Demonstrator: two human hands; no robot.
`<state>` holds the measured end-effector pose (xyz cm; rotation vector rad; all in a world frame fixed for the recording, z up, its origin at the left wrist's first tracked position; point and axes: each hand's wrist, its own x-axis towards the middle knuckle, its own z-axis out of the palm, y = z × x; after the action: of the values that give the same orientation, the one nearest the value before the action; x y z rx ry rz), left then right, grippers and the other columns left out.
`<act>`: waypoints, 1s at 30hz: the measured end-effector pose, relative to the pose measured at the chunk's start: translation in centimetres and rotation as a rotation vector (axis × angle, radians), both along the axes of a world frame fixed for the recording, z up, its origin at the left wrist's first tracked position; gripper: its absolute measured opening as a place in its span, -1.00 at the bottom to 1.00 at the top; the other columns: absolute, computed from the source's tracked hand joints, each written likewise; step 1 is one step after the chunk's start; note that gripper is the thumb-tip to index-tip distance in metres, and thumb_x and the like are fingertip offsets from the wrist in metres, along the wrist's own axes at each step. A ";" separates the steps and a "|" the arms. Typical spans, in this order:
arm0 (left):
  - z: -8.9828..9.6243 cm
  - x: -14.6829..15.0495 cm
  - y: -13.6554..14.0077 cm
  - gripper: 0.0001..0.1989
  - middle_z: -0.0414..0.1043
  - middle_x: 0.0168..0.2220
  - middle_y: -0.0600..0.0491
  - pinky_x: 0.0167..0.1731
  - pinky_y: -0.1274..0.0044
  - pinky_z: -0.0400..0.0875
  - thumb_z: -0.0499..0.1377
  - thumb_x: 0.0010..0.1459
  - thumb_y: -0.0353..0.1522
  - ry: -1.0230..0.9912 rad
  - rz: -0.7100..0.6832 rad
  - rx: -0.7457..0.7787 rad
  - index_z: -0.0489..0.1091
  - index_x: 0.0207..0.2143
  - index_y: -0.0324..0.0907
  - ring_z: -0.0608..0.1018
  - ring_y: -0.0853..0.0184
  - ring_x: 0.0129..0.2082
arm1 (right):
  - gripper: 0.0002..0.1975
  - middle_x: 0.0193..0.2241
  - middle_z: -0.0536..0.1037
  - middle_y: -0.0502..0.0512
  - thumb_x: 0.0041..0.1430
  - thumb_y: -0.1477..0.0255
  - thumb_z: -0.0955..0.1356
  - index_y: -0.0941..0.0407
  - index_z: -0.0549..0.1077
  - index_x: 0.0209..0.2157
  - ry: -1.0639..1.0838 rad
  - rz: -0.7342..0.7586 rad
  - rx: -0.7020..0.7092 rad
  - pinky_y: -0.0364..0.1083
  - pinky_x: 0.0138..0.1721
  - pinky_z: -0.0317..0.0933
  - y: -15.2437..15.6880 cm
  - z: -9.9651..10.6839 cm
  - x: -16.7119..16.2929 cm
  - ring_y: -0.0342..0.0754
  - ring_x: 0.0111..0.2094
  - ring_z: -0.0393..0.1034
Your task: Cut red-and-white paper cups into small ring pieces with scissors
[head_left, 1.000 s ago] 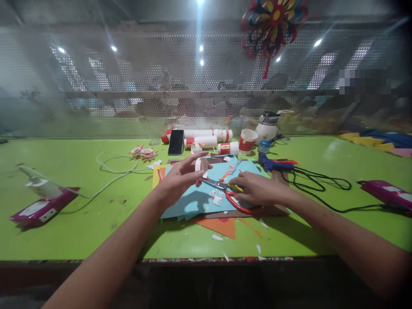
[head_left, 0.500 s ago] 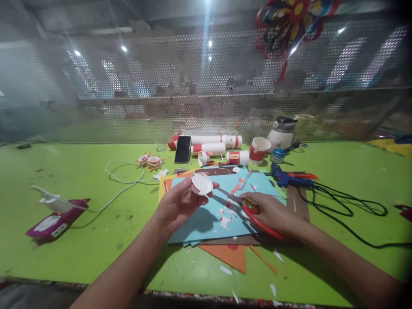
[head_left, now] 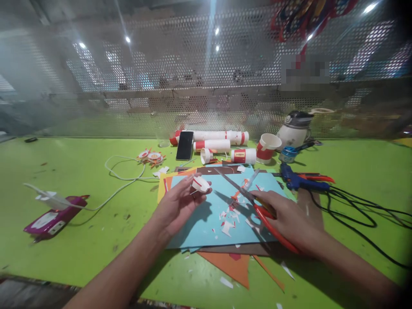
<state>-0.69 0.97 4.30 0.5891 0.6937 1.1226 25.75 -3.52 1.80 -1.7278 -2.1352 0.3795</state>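
Between the thumb and fingers of my left hand (head_left: pixel 178 204) is a small white piece of paper cup (head_left: pixel 201 184) with a red edge, tilted on its side. My right hand (head_left: pixel 283 210) grips scissors (head_left: pixel 264 212) with red handles. Their blades point up and left, a short way to the right of the cup piece and apart from it. Below both hands lies a light blue sheet (head_left: pixel 193 231), with red and white paper scraps (head_left: pixel 227 227) scattered over it.
Behind the sheets are a phone (head_left: pixel 185 146), stacked paper cups (head_left: pixel 243 156), an upright cup (head_left: pixel 268 148) and a kettle (head_left: pixel 292 131). A blue glue gun (head_left: pixel 301 179) with black cord lies at the right. A purple power strip (head_left: pixel 54 219) with a white cable sits at the left.
The cup piece has turned from showing its round face to a slanted side view. The scissors have moved right, away from it, and their blades now point more upward. The head view has shifted slightly.
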 end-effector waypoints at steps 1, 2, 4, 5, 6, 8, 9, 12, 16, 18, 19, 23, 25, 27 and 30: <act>0.0 0.0 0.0 -0.76 0.52 -0.24 -0.17 -0.41 0.56 0.47 0.24 0.07 -0.43 0.007 0.013 0.006 0.45 -0.17 -0.30 0.59 0.26 -0.33 | -0.55 -0.02 0.48 0.19 0.15 0.42 0.25 0.03 0.34 0.10 -0.020 -0.005 0.000 0.08 -0.09 0.28 0.0 0.0 0.1 0.15 -0.04 0.40; 0.0 0.0 -0.1 -0.75 0.52 -0.24 -0.15 -0.41 0.56 0.47 0.25 0.05 -0.44 0.010 0.019 0.012 0.45 -0.17 -0.29 0.58 0.25 -0.32 | -0.55 -0.05 0.49 0.21 0.15 0.41 0.25 0.05 0.34 0.10 -0.040 -0.012 0.000 0.08 -0.11 0.29 0.1 -0.1 0.1 0.16 -0.07 0.40; 0.1 0.0 -0.2 -0.74 0.51 -0.23 -0.15 -0.41 0.55 0.46 0.26 0.02 -0.44 -0.005 0.021 0.022 0.45 -0.18 -0.30 0.58 0.22 -0.31 | -0.56 -0.10 0.49 0.25 0.15 0.40 0.24 0.09 0.36 0.08 -0.081 -0.029 0.002 0.08 -0.16 0.28 0.2 -0.1 0.2 0.18 -0.09 0.40; 0.1 0.0 -0.2 -0.74 0.51 -0.23 -0.17 -0.40 0.55 0.46 0.26 0.02 -0.42 -0.017 0.012 0.025 0.45 -0.18 -0.31 0.58 0.20 -0.30 | -0.56 -0.11 0.48 0.26 0.15 0.40 0.24 0.11 0.37 0.07 -0.100 -0.036 0.003 0.08 -0.17 0.28 0.3 -0.2 0.2 0.20 -0.10 0.39; 0.1 0.0 -0.2 -0.73 0.51 -0.22 -0.19 -0.39 0.54 0.45 0.26 0.02 -0.41 -0.024 0.000 0.030 0.44 -0.18 -0.32 0.58 0.19 -0.29 | -0.56 -0.12 0.48 0.28 0.14 0.39 0.23 0.12 0.37 0.07 -0.119 -0.042 0.005 0.08 -0.19 0.27 0.4 -0.2 0.2 0.21 -0.10 0.38; -0.1 -0.1 -0.2 -0.72 0.51 -0.21 -0.18 -0.38 0.55 0.44 0.24 0.03 -0.38 -0.018 -0.012 0.060 0.44 -0.18 -0.32 0.57 0.21 -0.27 | -0.56 -0.17 0.48 0.28 0.14 0.37 0.24 0.14 0.39 0.05 -0.152 -0.049 0.008 0.07 -0.22 0.26 0.5 -0.3 0.2 0.21 -0.14 0.39; -0.2 -0.1 -0.1 -0.73 0.50 -0.21 -0.16 -0.37 0.55 0.43 0.24 0.04 -0.38 0.003 -0.013 0.087 0.44 -0.18 -0.31 0.56 0.24 -0.27 | -0.57 -0.19 0.49 0.27 0.13 0.36 0.24 0.13 0.40 0.04 -0.166 -0.049 0.010 0.06 -0.25 0.25 0.6 -0.4 0.2 0.21 -0.18 0.40; -0.7 -0.2 0.0 -0.71 0.47 -0.19 -0.06 -0.31 0.57 0.39 0.24 0.04 -0.37 0.153 -0.015 0.226 0.42 -0.14 -0.23 0.50 0.35 -0.27 | -0.56 -0.22 0.49 0.25 0.12 0.34 0.25 0.11 0.41 0.04 -0.194 -0.046 0.018 0.04 -0.29 0.25 0.7 -0.7 0.5 0.18 -0.23 0.41; -1.7 0.4 0.1 -0.65 0.42 -0.17 -0.05 -0.31 0.52 0.33 0.30 -0.04 -0.33 0.554 -0.030 0.387 0.36 -0.17 -0.18 0.47 0.33 -0.28 | -0.53 -0.18 0.50 0.29 0.10 0.35 0.23 0.14 0.41 0.05 -0.211 -0.045 0.018 0.07 -0.24 0.27 1.0 -1.3 1.1 0.20 -0.19 0.42; -1.9 0.8 -0.2 -0.67 0.42 -0.24 -0.04 -0.32 0.49 0.31 0.29 -0.04 -0.31 0.673 -0.112 0.407 0.33 -0.21 -0.19 0.46 0.31 -0.29 | -0.51 -0.16 0.51 0.30 0.11 0.31 0.22 0.15 0.41 0.05 -0.217 -0.052 0.014 0.10 -0.21 0.29 1.2 -1.5 1.3 0.23 -0.17 0.43; -1.9 1.0 -0.4 -0.68 0.42 -0.30 -0.03 -0.36 0.49 0.30 0.28 -0.03 -0.29 0.670 -0.148 0.404 0.33 -0.23 -0.20 0.45 0.33 -0.35 | -0.50 -0.15 0.52 0.30 0.10 0.28 0.22 0.15 0.41 0.05 -0.219 -0.054 0.011 0.10 -0.21 0.29 1.3 -1.5 1.4 0.24 -0.16 0.43; -1.4 1.4 -1.3 -0.69 0.40 -0.43 0.03 -0.49 0.55 0.23 0.22 0.04 -0.18 0.582 -0.401 0.413 0.37 -0.28 -0.24 0.42 0.39 -0.46 | -0.51 -0.09 0.53 0.27 0.09 0.28 0.24 0.13 0.41 0.05 -0.218 -0.053 -0.008 0.09 -0.19 0.32 1.8 -1.6 1.5 0.26 -0.09 0.42; -1.2 1.4 -1.5 -0.59 0.39 -0.44 0.05 -0.50 0.56 0.24 0.23 0.04 -0.14 0.583 -0.468 0.420 0.34 -0.15 -0.22 0.42 0.39 -0.46 | -0.51 -0.06 0.51 0.29 0.09 0.30 0.24 0.14 0.41 0.05 -0.217 -0.051 -0.015 0.10 -0.18 0.32 1.9 -1.7 1.5 0.28 -0.06 0.42; -1.3 1.3 -1.5 -0.53 0.39 -0.45 0.06 -0.48 0.54 0.28 0.23 0.03 -0.11 0.632 -0.499 0.456 0.32 -0.09 -0.22 0.42 0.38 -0.47 | -0.50 -0.04 0.50 0.32 0.10 0.29 0.25 0.17 0.41 0.06 -0.216 -0.053 -0.017 0.12 -0.17 0.31 2.1 -1.7 1.6 0.31 -0.05 0.41; -1.6 1.3 -1.4 -0.53 0.41 -0.41 0.04 -0.42 0.51 0.34 0.22 0.03 -0.10 0.768 -0.460 0.555 0.34 -0.10 -0.22 0.44 0.36 -0.44 | -0.51 -0.04 0.49 0.34 0.10 0.30 0.25 0.18 0.41 0.06 -0.219 -0.061 -0.011 0.13 -0.13 0.29 2.1 -1.6 1.6 0.31 -0.04 0.40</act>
<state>0.60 -0.43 2.70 1.6161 0.8302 0.6203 27.33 -1.40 0.20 -1.9125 -2.2251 0.1933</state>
